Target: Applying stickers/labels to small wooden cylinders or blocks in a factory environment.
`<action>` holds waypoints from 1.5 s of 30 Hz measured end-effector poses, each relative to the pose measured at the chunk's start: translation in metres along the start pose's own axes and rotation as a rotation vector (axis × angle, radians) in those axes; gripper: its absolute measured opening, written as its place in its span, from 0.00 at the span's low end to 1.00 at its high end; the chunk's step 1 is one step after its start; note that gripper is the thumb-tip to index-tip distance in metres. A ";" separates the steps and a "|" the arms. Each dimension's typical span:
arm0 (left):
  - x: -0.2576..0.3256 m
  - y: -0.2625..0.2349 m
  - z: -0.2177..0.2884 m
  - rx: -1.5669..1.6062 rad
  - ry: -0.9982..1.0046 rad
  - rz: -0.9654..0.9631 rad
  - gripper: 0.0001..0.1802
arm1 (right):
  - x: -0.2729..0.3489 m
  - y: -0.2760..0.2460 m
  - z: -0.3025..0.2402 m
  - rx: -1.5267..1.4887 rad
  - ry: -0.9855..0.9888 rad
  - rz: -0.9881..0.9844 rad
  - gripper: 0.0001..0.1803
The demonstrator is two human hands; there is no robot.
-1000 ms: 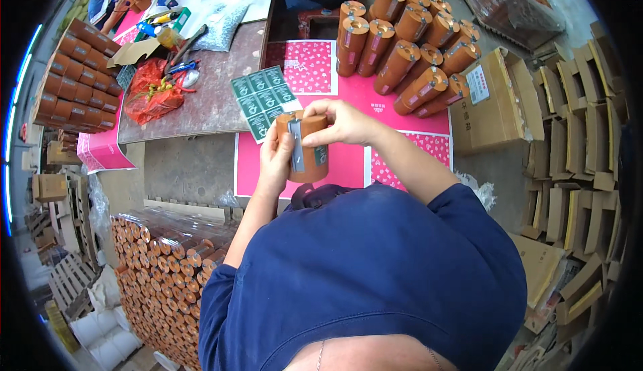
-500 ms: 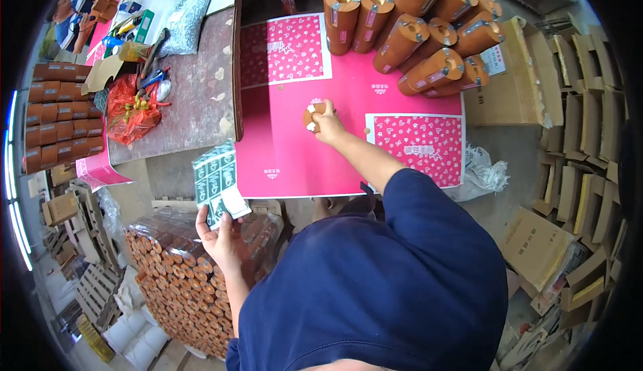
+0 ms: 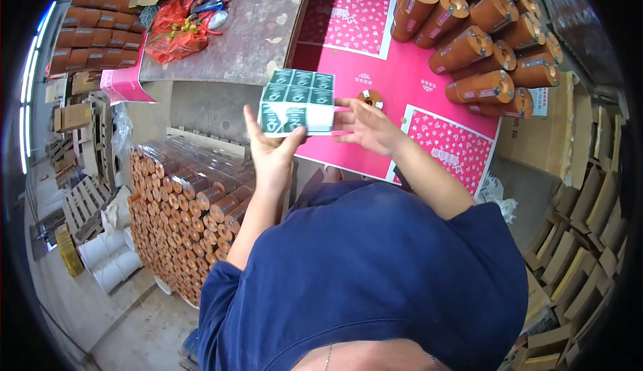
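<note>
My left hand (image 3: 271, 151) holds up a sheet of green-and-white labels (image 3: 297, 98) by its lower edge, thumb on the front. My right hand (image 3: 367, 127) is at the sheet's right edge, fingers apart and fingertips touching it; whether it pinches a label I cannot tell. Just behind my right hand an orange-brown cardboard tube (image 3: 370, 97) stands upright on the pink printed sheet (image 3: 402, 83) that covers the table.
Several orange tubes (image 3: 482, 36) lie heaped at the far right of the pink sheet. A wrapped stack of tubes (image 3: 187, 203) stands low on my left. The grey tabletop (image 3: 248, 29) carries a red bag (image 3: 174, 32). Cardboard boxes (image 3: 536, 136) crowd the right.
My right hand left the upright tube and came back to the label sheet. My left hand raised the sheet from down by the tube stack to in front of me.
</note>
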State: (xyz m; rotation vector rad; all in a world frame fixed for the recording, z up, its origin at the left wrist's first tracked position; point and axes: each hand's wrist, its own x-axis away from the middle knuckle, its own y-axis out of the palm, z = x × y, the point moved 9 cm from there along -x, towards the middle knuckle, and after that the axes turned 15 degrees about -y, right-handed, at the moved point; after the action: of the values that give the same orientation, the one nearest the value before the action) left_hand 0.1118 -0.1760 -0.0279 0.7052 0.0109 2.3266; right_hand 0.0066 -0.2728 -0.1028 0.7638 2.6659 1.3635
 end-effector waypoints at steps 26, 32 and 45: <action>0.043 0.070 0.037 0.011 0.023 -0.467 0.18 | 0.095 0.148 -0.129 1.746 -1.244 -0.166 0.09; 0.054 0.078 0.050 -0.137 0.232 -0.409 0.20 | 0.096 0.148 -0.131 1.759 -1.196 -0.145 0.06; 0.037 0.100 0.037 -0.092 0.191 -0.362 0.15 | 0.084 0.102 -0.159 1.490 -1.018 -0.058 0.04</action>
State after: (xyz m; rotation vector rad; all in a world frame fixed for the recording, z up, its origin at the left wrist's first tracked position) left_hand 0.0457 -0.2350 0.0416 0.3951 0.1085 2.0218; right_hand -0.0675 -0.3044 0.0874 0.9346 2.2204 -1.0774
